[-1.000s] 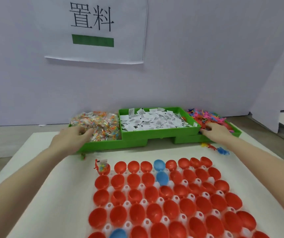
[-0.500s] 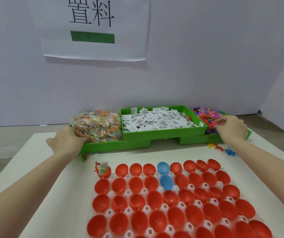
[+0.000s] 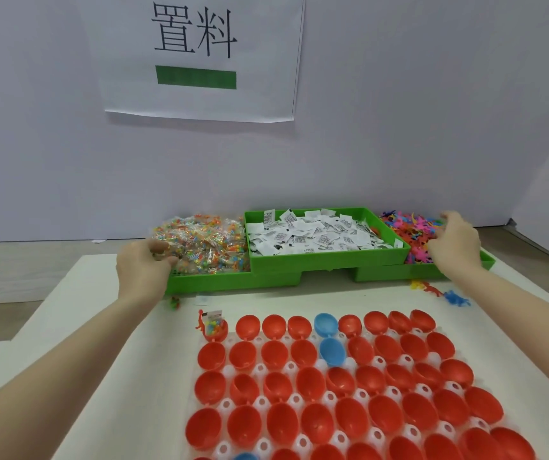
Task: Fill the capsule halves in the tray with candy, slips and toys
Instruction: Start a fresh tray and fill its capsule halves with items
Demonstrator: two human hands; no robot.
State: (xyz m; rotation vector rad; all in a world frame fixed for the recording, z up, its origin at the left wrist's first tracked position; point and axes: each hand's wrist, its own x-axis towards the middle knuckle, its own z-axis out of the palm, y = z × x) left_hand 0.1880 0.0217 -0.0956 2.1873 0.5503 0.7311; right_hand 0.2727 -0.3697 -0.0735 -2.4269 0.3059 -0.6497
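2 hands are at work in the bins beyond the tray. The left hand is curled at the near left edge of the candy, thumb and fingers pinching at the packets; whether a packet has been lifted free cannot be told. The right hand is set on the toys with its back to the camera and its fingers bent down into the heap, so its grip is hidden and cannot be told.

The slips are heaped in the middle green bin, raised between the 2 hands and touched by neither.

The capsule tray lies nearer the person than both hands, between the forearms, its rows running left to right. 1 half, at the far left corner, is seen to hold candy, a slip and a red toy; the other red halves look empty, as do the 2 blue halves in the middle. The next empty half is judged to lie just below or beside the filled one, so the left hand is the nearer, while a longer diagonal reach back is asked of the right.

A few loose toys are scattered on the table near the right wrist.
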